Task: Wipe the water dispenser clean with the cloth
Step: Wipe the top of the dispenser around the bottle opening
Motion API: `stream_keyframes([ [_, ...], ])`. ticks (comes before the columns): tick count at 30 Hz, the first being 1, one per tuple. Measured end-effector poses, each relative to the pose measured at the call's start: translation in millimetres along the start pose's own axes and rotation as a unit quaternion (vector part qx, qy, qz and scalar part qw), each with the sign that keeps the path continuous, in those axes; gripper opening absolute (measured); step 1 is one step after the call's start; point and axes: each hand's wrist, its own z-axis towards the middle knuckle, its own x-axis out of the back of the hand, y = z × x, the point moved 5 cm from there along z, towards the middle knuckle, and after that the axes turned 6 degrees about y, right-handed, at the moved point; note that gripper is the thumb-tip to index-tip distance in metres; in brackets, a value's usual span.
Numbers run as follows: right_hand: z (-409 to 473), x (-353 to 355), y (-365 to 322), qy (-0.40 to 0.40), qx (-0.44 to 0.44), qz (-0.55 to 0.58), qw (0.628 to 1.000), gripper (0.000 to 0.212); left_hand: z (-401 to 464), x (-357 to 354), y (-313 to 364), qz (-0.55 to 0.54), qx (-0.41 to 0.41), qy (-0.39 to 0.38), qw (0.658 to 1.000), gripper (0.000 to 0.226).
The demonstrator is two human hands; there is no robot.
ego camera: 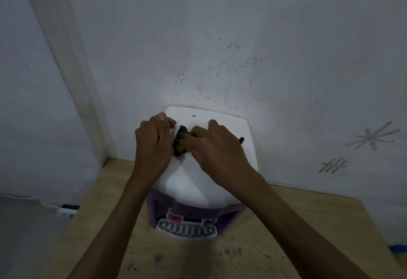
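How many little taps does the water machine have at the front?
2. A red tap sits on the left of the dispenser front, and a blue tap on the right, both above the drip tray. Nothing seems to hide more.

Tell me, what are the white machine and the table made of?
The water dispenser looks like smooth, slightly shiny white plastic: rounded moulded corners and a soft glare. The table looks like pale, bare wood or plywood: matte, tan, speckled with dark marks.
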Motion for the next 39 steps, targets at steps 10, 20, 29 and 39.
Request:
stream_keyframes([
  [10, -49.7, 13.5, -2.3, 0.109, -0.018, -0.062, 0.992, 0.034, -0.6, 2.1, 4.4, 0.008, -0.008, 0.001, 1.000, 0.063],
  [20, -21.7, -8.7, -22.7, 0.104, -0.089, -0.015, 0.990, 0.028, -3.9, 4.1, 8.8, 0.067, -0.023, 0.030, 0.997, 0.045],
  [29, -84.9, 12.1, 20.0, 0.134, -0.115, -0.048, 0.983, 0.040, -4.4, 4.1, 5.2, 0.084, -0.021, 0.036, 0.996, 0.042],
  [39, -76.1, 1.3, 104.7, 0.059, -0.252, 0.001, 0.966, 0.032, -4.5, 3.4, 7.8, 0.084, -0.030, 0.034, 0.995, 0.030],
])
